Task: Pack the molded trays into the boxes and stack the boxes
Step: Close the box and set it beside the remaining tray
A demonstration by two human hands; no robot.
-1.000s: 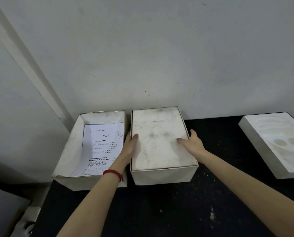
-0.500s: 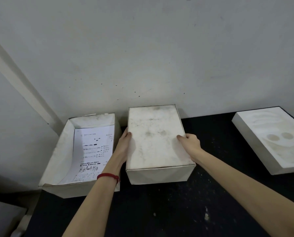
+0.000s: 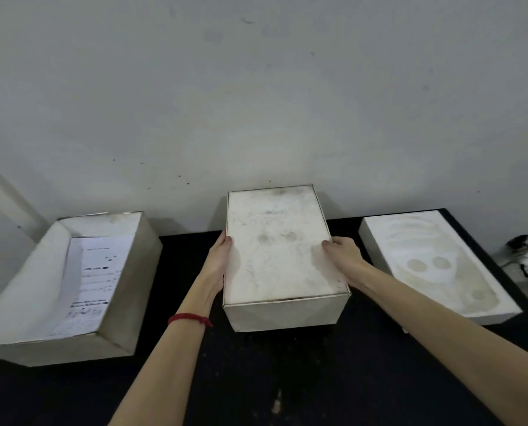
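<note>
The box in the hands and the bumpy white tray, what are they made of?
The box looks like thin matte cardboard: sharp folded edges, smudged top. The tray looks like molded foam or pulp: thick, soft rounded hollows, dull white. Hard to be sure.

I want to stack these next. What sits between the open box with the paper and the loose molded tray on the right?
In the head view, the filled box, gripped at its sides by the left hand and right hand.
</note>
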